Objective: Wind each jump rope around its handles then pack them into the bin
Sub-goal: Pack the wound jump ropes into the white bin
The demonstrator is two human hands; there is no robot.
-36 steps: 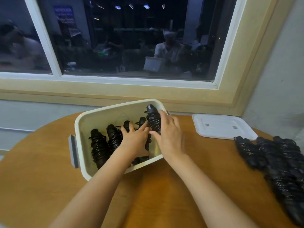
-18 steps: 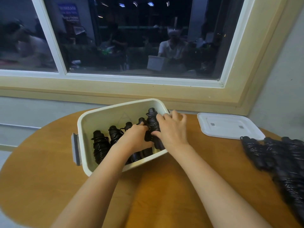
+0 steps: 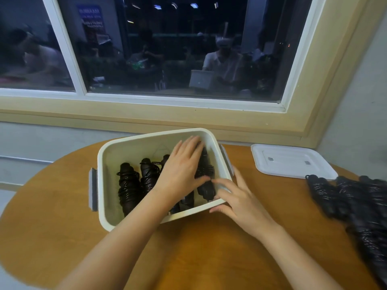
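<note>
A round wooden desk (image 3: 62,206) stands under a dark window (image 3: 167,49), with a cream bin (image 3: 146,139) on its far left part. About four wound bundles lie side by side in the bin (the ones under the arm are hard to count). The newest wound jump rope (image 3: 206,176) lies along the bin's right wall. The left hand (image 3: 182,166) lies flat across the bundles with straight fingers, pressing them and gripping nothing. The right hand (image 3: 236,197) rests at the bin's near right corner, fingers spread and loose, holding nothing, with its fingertips close to that rope's near end.

A pile of wound jump ropes (image 3: 360,201) waits on the desk at the right, just near of the white lid (image 3: 291,162). By my reckoning the packing is under halfway, with no unwound rope in view.

Half a second ago the right hand was curled round that rope, which stood tilted in the bin. It has since let go and drawn back to the corner, and the left hand has reached farther in.
</note>
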